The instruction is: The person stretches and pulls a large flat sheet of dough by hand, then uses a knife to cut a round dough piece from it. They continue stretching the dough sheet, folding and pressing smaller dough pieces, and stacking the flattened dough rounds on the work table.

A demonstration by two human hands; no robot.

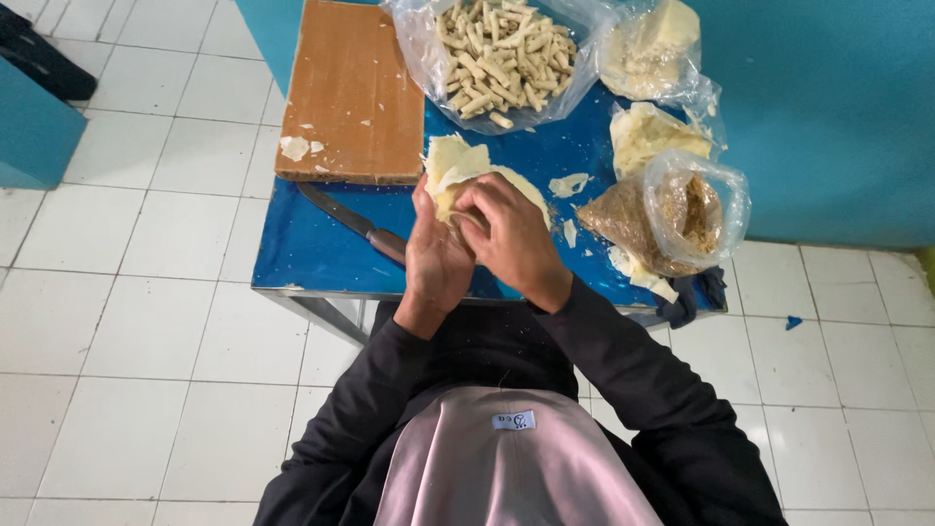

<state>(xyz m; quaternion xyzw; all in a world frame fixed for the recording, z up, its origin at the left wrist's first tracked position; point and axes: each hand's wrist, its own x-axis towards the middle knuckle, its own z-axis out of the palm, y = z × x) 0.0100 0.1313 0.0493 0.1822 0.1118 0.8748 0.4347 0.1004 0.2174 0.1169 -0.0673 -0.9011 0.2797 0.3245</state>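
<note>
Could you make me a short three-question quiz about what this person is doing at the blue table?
1. True or false: both hands hold the pale wrapper sheet.
2. What lies between the wooden board and the left hand? A) knife B) spoon C) fork
3. Fill in: the finished rolls sit in a clear plastic ____.

Key: 1 true; 2 A, the knife; 3 bag. The right hand also grips the sheet.

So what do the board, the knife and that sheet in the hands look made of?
Board: looks like wood, matte brown, with a rough chipped front edge.
Knife: grey metal blade, brown handle, probably wood.
Sheet: pale, thin and floppy, probably dough wrapper; both hands, left and right, fold it.
</note>
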